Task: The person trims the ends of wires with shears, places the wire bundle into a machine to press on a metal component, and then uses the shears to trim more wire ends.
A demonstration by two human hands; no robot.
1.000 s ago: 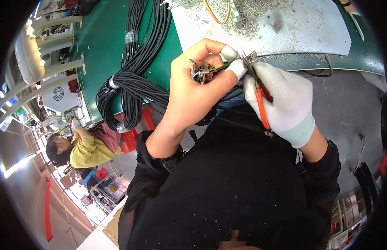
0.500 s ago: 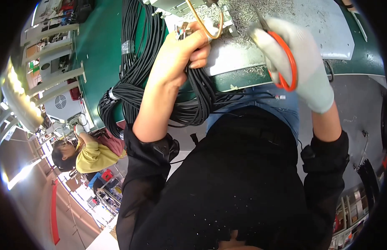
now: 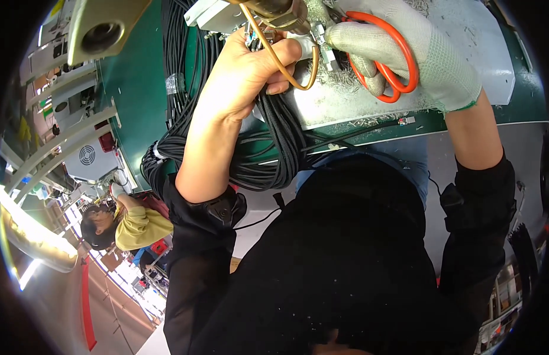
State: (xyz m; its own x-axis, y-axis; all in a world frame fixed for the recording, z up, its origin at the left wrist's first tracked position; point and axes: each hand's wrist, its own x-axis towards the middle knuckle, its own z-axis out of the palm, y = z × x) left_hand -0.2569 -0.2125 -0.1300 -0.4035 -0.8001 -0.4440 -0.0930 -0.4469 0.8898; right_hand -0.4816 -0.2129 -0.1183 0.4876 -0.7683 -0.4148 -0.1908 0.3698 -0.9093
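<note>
— Cable bundle hangs off the desk edge; where's your grip?
— Left hand fingers clamp its wired end; gloved right hand grips orange scissors. Blades could nick good wires

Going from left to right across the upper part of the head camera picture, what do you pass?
Green table → black cable bundle → bare left hand → tan cable loop → orange-handled scissors → gloved right hand.
</note>
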